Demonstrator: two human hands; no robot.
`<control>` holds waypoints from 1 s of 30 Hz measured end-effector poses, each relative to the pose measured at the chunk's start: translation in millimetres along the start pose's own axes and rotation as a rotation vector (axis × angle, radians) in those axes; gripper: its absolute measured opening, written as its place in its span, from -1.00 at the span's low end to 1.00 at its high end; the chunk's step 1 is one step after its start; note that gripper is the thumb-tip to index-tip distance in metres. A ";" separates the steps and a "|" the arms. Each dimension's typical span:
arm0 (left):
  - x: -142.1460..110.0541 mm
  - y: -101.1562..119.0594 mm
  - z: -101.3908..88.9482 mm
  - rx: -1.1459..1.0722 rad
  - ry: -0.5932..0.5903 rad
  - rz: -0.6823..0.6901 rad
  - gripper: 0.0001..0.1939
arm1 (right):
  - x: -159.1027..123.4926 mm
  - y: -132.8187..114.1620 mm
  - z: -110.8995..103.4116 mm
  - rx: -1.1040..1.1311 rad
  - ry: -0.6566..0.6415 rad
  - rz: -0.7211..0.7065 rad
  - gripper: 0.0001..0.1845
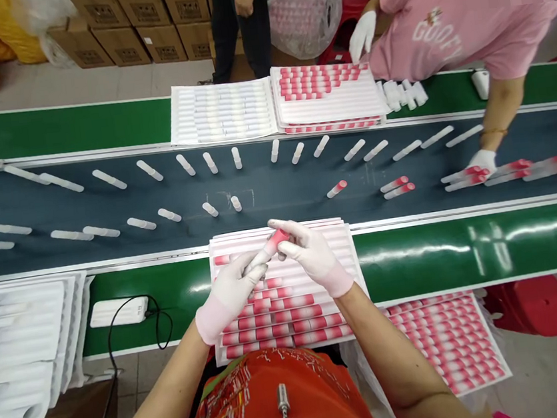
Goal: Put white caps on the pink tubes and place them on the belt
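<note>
A slim red-and-white tube (271,244) is held slantwise between my two gloved hands. My left hand (228,290) is closed around its white lower end. At the red upper end, my right hand (312,253) pinches with thumb and fingers. Both hands are above a stack of white ridged trays (341,244) in front of me. Rows of red-and-white tubes (295,314) lie in the near grooves of the top tray, partly hidden by my hands and forearms.
Beyond the trays, a dark conveyor belt (275,177) carries upright white tubes and red-topped ones. Across it, a co-worker's gloved hand (482,162) reaches to red-topped tubes. White trays (32,344) and a power bank (118,312) with a cable lie left; a filled tray (449,344) is lower right.
</note>
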State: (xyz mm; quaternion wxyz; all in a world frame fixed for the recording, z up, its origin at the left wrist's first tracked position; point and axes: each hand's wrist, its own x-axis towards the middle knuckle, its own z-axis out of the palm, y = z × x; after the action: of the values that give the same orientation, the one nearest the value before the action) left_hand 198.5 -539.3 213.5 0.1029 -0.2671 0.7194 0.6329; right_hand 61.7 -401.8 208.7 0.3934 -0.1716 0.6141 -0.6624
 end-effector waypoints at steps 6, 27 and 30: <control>12.4 -4.2 17.1 0.138 0.076 0.168 -0.69 | -15.8 -7.6 9.3 0.023 0.153 0.061 -0.76; 40.5 -29.0 52.5 0.129 0.058 0.378 -0.85 | -30.7 -10.3 12.7 -0.332 0.244 -0.225 -0.91; 51.3 -46.0 50.4 0.211 -0.025 0.266 -0.70 | -18.2 1.3 -31.0 -0.306 0.293 -0.195 -0.81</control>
State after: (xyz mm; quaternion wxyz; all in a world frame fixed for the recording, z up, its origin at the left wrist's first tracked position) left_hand 169.7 -506.3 140.2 0.0547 -0.1492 0.8096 0.5650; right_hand 51.6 -367.4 206.3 0.2035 -0.1901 0.7384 -0.6142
